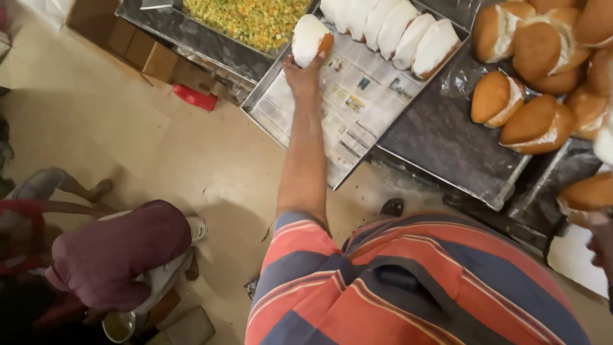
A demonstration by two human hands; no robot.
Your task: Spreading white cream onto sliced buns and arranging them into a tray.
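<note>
Left hand [304, 71] stretches out, fingers gripping a cream-coated bun [310, 39] on the paper-lined tray [348, 105], at the end of a row of iced buns [391, 29]. Right hand [601, 239] sits at the frame's edge by a brown bun [587, 193]; can't tell its grip. More filled buns [530, 76] crowd the dark tray [447, 144]. A co-worker [112, 255] crouches left.

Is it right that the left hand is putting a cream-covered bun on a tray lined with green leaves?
Not quite. The head view shows the left hand holding the cream-covered bun at a metal tray lined with newspaper, not green leaves. The rest is right: more cream-covered buns stand in a row on that tray.
</note>
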